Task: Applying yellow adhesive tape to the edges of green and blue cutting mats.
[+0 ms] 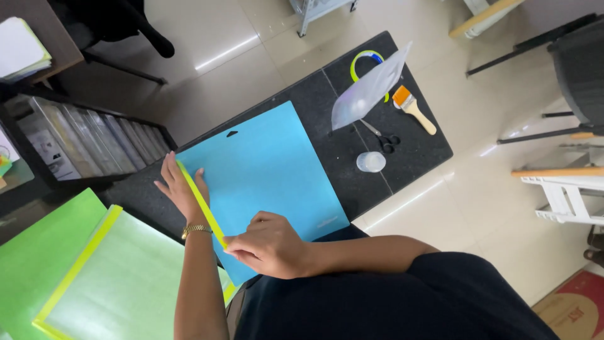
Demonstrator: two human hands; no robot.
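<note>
A light blue sheet (pixel 270 164) lies on a black stone table (pixel 352 189). A strip of yellow tape (pixel 200 201) runs along the sheet's left edge. My left hand (pixel 179 189) lies flat with fingers spread, pressing the upper part of the strip onto the sheet. My right hand (pixel 267 245) is curled at the strip's lower end, fingertips pinching the tape near the sheet's bottom corner. A gold bracelet sits on my left wrist.
A clear plastic bag (pixel 368 91), a yellow tape roll (pixel 363 60), a paintbrush (pixel 412 107), scissors (pixel 384 137) and a small clear cup (pixel 370 162) lie at the table's far end. Green sheets edged with yellow tape (pixel 107 277) lie to the left. Chairs stand around.
</note>
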